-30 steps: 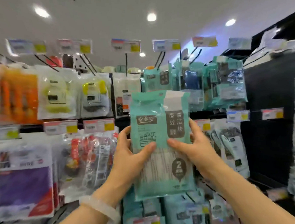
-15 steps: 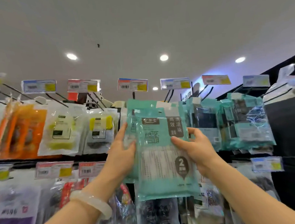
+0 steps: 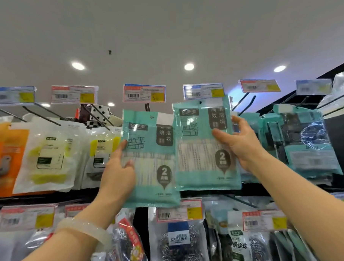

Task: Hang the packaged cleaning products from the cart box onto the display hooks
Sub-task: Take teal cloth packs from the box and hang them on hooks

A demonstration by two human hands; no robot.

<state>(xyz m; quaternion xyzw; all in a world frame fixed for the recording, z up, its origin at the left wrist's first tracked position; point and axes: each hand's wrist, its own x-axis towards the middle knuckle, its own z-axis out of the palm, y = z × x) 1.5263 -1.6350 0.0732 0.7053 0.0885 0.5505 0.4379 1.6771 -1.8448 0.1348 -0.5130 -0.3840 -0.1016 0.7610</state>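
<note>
Two teal cleaning-pad packets are raised to the top row of display hooks. My left hand (image 3: 118, 172) grips the left packet (image 3: 149, 163) by its left edge, just below a red-framed price tag (image 3: 144, 93). My right hand (image 3: 240, 141) holds the right packet (image 3: 205, 146) by its right side, thumb on the front. Its hang hole sits right under the blue-framed price tag (image 3: 204, 91); I cannot tell whether it is on the hook. The cart box is out of view.
Black hooks (image 3: 242, 101) jut out along the top row. Yellow sponge packs (image 3: 48, 155) hang at left, more teal packs (image 3: 305, 142) at right. Steel-wool packs (image 3: 178, 244) and price tags fill the lower row. A black end panel (image 3: 341, 138) stands far right.
The stacked packets have been split: my left hand now holds one to the left, my right hand lifted the other up and right to the top hook. My view tilted further upward.
</note>
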